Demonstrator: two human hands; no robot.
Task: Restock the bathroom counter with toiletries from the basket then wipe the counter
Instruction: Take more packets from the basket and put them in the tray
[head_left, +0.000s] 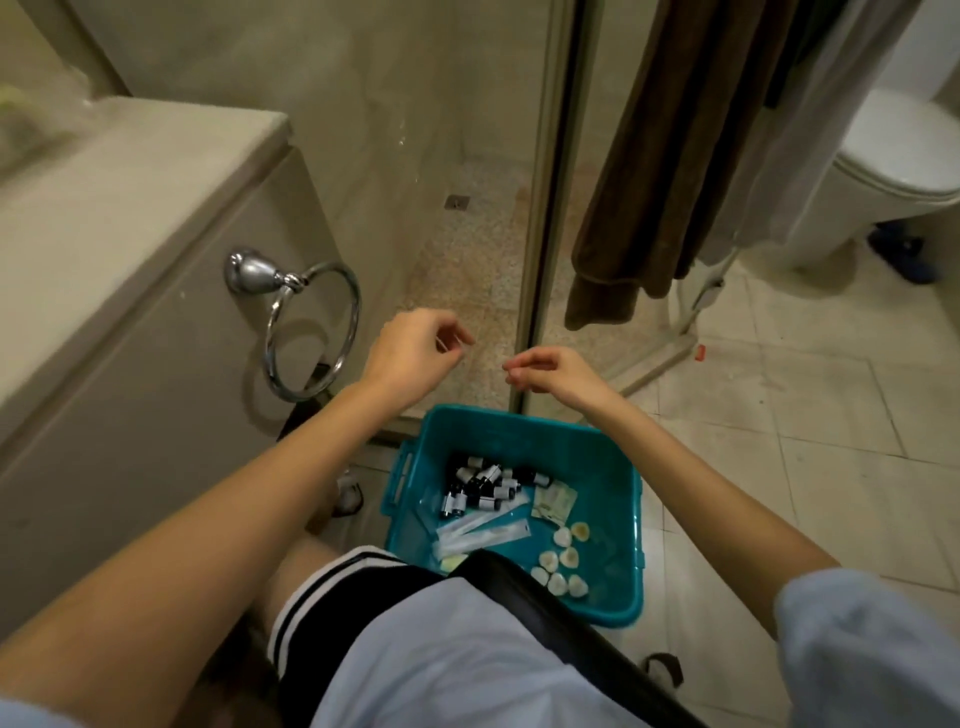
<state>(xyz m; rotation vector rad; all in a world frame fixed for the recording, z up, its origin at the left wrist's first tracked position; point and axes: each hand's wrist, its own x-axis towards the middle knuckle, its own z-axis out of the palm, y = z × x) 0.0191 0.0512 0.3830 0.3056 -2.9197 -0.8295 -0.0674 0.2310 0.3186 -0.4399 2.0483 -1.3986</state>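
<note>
A teal plastic basket (631, 519) stands on the floor in front of me. Inside lie several small black-and-white bottles (480, 486), clear-wrapped long packets (483, 535), small sachets (555, 503) and several round white soaps (563, 564). My left hand (410, 353) hovers above and beyond the basket with its fingers loosely curled and nothing in it. My right hand (550, 376) hangs beside it over the basket's far rim, fingers also loosely curled and empty. The beige counter (104, 171) rises at the left.
A chrome towel ring (311, 327) juts from the counter's side. The glass shower door frame (545, 208) stands just beyond the basket. A brown towel (675, 156) hangs at the right, with a white toilet (893, 171) behind it. A black strap crosses my lap.
</note>
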